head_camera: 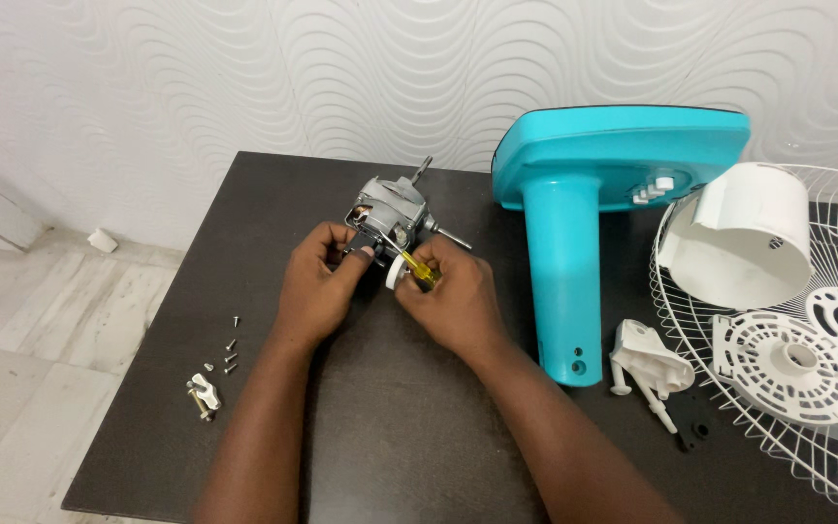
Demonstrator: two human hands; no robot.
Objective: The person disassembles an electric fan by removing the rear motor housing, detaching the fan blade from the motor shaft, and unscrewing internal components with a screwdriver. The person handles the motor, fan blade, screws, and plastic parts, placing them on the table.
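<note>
Two hands closed on work | left hand (317, 281) gripped motor (392, 213) | right hand (448, 296) pinched yellow screwdriver (419, 272) against it | screws (230, 354) left of grip | turquoise fan stand (564, 262), white guard (778, 388) right | dark table (390, 427) beneath.

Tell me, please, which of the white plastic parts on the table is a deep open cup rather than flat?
The white motor cover beside the turquoise fan base, lying on the wire grille.

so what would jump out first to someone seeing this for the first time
The bright teal fan base lying on the dark table, right of middle. Next, the two hands at the centre: the left hand steadies a grey motor while the right hand grips a yellow-handled screwdriver. A white wire guard fills the right edge.
</note>
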